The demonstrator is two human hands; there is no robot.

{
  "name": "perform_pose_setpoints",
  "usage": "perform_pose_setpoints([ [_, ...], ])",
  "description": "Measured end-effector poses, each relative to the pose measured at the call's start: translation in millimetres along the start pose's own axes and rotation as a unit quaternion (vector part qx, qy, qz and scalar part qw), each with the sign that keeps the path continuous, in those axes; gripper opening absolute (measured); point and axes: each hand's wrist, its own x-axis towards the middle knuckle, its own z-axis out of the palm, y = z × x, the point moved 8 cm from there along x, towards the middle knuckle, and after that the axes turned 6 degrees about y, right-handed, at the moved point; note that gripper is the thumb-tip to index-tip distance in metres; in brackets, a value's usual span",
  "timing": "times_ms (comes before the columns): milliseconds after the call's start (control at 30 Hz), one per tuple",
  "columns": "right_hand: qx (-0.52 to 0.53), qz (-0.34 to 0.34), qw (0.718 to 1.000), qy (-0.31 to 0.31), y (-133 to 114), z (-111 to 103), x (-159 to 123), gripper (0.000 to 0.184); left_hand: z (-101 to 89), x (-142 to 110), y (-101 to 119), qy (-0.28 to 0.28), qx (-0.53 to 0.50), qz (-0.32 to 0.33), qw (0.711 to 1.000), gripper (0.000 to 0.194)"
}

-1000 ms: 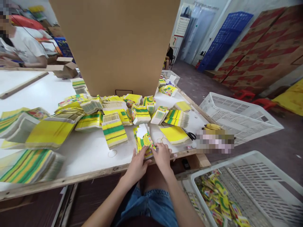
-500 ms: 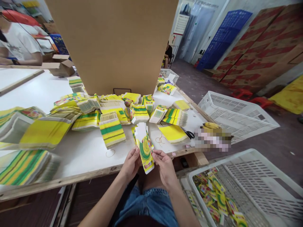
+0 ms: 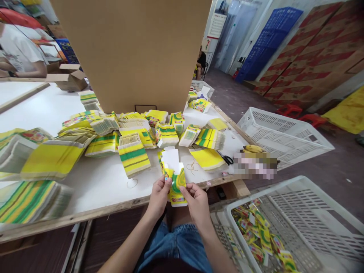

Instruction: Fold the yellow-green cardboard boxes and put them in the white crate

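Between my two hands is a yellow and green cardboard box [image 3: 178,189] with white flaps standing up at its far end. My left hand [image 3: 159,195] pinches its left edge, thumb on top. My right hand [image 3: 196,199] grips the right edge between thumb and fingers. Just beyond it, partly hidden by the white flaps, lies more yellow printed card on the table. Bundles of flat printed cartons [image 3: 134,155] spread across the white tabletop [image 3: 105,185] in front of me.
A tall brown cardboard panel [image 3: 131,53] stands behind the bundles. Black-handled scissors [image 3: 227,159] and bananas [image 3: 253,149] lie at the right. A white crate [image 3: 284,132] stands beyond; another crate [image 3: 315,204] at my right holds yellow packets [image 3: 264,235]. A person in white [image 3: 21,49] sits far left.
The box between my hands has gone from flattened and narrow to wider, its white end flaps spread apart. Both hands stay on it. The camera view has shifted slightly.
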Motion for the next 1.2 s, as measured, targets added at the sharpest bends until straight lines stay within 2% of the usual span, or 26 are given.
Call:
perform_pose_setpoints([
  [167,-0.069,-0.046,0.997,0.006,-10,-8,2,0.030,2.0,-9,15,-0.014,0.093,0.041,0.995,0.065],
  [333,-0.039,-0.069,0.992,-0.096,-35,0,2,0.063,11.4,-17,23,-0.115,0.137,0.020,0.984,0.069],
  [433,-0.028,-0.067,0.986,-0.149,-46,1,2,0.055,15.6,-21,23,-0.169,0.114,-0.021,0.979,0.072],
  [600,-0.057,-0.056,0.978,-0.193,-50,-4,4,0.020,20.8,-28,19,-0.224,0.082,-0.068,0.969,0.067],
  [700,-0.106,-0.088,0.973,-0.185,-53,-7,4,0.022,24.9,-34,14,-0.250,0.085,-0.087,0.961,0.052],
  [800,-0.137,-0.141,0.968,-0.155,-59,-9,5,0.023,29.1,-36,13,-0.249,0.086,-0.087,0.961,0.046],
  [867,-0.114,-0.147,0.975,-0.119,-60,-12,7,0.018,29.9,-35,15,-0.225,0.084,-0.075,0.968,0.058],
  [967,-0.079,-0.130,0.984,-0.096,-60,-16,10,0.037,30.2,-34,16,-0.205,0.093,-0.060,0.973,0.074],
  [1067,-0.150,-0.171,0.967,-0.117,-69,-16,7,0.026,29.8,-32,15,-0.211,0.118,-0.049,0.969,0.059],
  [1133,-0.197,-0.193,0.953,-0.126,-75,-17,5,0.029,26.9,-30,15,-0.197,0.138,-0.031,0.970,0.051],
  [1200,-0.204,-0.170,0.954,-0.142,-73,-19,4,0.035,24.0,-28,15,-0.175,0.168,-0.011,0.970,0.050],
])
